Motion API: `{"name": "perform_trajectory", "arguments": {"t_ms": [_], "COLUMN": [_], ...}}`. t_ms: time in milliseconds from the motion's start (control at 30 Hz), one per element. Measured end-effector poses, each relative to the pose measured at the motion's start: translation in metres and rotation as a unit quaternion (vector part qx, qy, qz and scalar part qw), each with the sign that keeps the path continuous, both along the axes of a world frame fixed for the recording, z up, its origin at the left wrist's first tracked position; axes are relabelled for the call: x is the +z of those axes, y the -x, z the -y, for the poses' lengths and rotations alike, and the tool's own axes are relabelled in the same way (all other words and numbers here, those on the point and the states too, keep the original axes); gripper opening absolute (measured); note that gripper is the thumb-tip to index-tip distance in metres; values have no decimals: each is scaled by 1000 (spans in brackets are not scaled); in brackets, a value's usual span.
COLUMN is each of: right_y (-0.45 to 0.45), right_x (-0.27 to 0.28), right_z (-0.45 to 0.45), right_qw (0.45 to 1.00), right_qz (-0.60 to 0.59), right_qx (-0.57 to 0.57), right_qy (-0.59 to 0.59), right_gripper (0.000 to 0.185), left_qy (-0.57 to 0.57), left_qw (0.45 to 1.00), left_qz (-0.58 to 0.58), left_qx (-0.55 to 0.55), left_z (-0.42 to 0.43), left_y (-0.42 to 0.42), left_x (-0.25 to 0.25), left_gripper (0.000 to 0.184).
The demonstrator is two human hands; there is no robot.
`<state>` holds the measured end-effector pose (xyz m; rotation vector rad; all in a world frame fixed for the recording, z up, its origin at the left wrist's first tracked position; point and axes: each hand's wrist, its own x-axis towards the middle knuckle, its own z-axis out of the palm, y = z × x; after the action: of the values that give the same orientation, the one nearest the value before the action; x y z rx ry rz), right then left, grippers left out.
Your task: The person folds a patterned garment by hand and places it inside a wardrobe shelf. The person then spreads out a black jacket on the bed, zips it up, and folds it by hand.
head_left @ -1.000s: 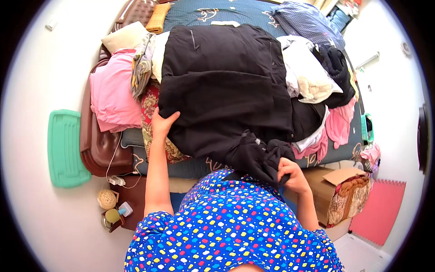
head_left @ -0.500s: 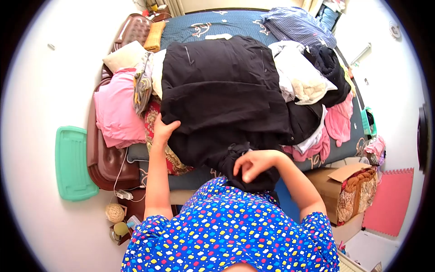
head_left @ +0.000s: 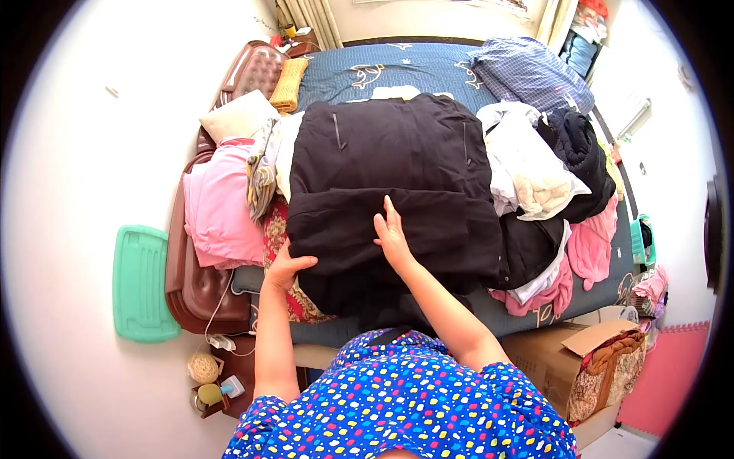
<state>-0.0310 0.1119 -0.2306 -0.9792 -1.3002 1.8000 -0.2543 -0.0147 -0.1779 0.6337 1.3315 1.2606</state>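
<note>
A black jacket (head_left: 390, 145) with two zip pockets lies spread on the bed, its lower part folded over in a wide band. At the left edge of that band, my left hand (head_left: 284, 269) grips the cloth, thumb on top and fingers underneath. My right hand (head_left: 394, 239) rests on the folded band near its middle, fingers stretched out, holding nothing. More of the black cloth bunches below, partly hidden by my right forearm and my dotted blue top.
Pink folded cloth (head_left: 218, 203) and a cream cushion (head_left: 239, 116) lie left of the jacket. White clothing (head_left: 535, 164) and pink clothes (head_left: 592, 241) are piled on the right. An open cardboard box (head_left: 547, 356) stands at the bed's near right, a green plastic lid (head_left: 143, 283) at the left.
My right hand has moved from the bunched cloth near my body up onto the folded band, its fingers now straight. My left hand still holds the left edge. The view has shifted slightly.
</note>
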Motion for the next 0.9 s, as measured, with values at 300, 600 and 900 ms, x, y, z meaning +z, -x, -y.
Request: {"name": "perform_trajectory", "arguments": {"t_ms": [300, 600, 900], "right_y": [-72, -80, -60], "right_x": [-22, -44, -50], "right_z": [-25, -15, -26], "right_qw": [902, 908, 946], "right_qz": [-313, -287, -153], "right_qx": [-104, -74, -106], "right_qy": [280, 297, 265], "right_gripper": [85, 63, 47], "left_qy": [-69, -8, 112], "left_qw": [852, 837, 873], "left_qz": [-388, -140, -396], "left_qx": [-345, -529, 260], "left_z": [-165, -182, -269], "left_y": [-175, -142, 24], "left_x": [7, -22, -4], "left_gripper": [95, 93, 54]}}
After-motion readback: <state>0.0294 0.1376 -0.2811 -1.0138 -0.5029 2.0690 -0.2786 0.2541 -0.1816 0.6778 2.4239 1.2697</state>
